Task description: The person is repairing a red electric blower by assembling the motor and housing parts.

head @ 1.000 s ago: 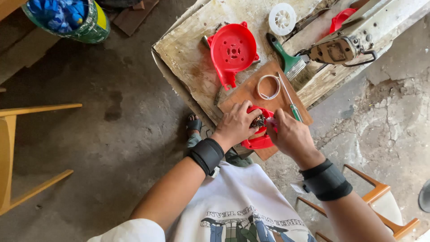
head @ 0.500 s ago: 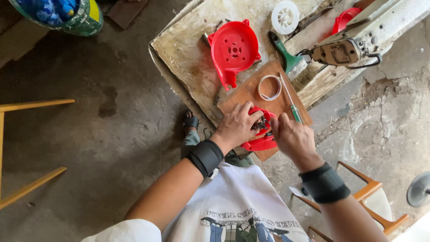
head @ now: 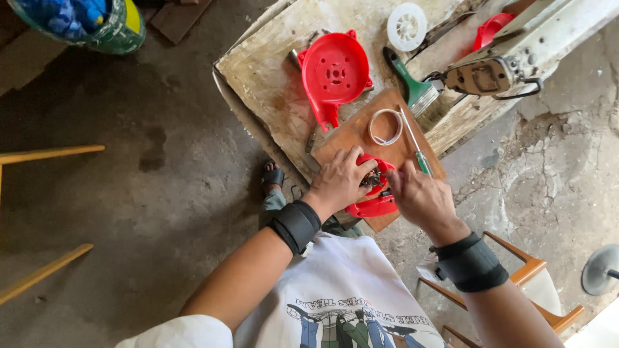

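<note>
Both my hands work on a red plastic housing [head: 374, 205] that lies on a brown wooden board [head: 348, 138]. My left hand [head: 338, 180] grips the housing's left side, with fingers curled over a dark metal part [head: 373, 178] at its middle. My right hand [head: 419, 196] presses on the housing from the right; its fingertips meet the same dark part. Each wrist wears a black band. Whether my right hand holds a small tool is hidden by the fingers.
On the worn workbench [head: 271, 71] lie a second red round cover [head: 334, 72], a white ring [head: 385, 126], a green-handled screwdriver [head: 417, 152], a green paintbrush [head: 416, 87] and a white disc [head: 407, 26]. A bucket [head: 97, 22] stands far left. Wooden chairs flank me.
The view shifted slightly; my hands stay on the red housing, fingers adjusting a little around the dark centre part.
</note>
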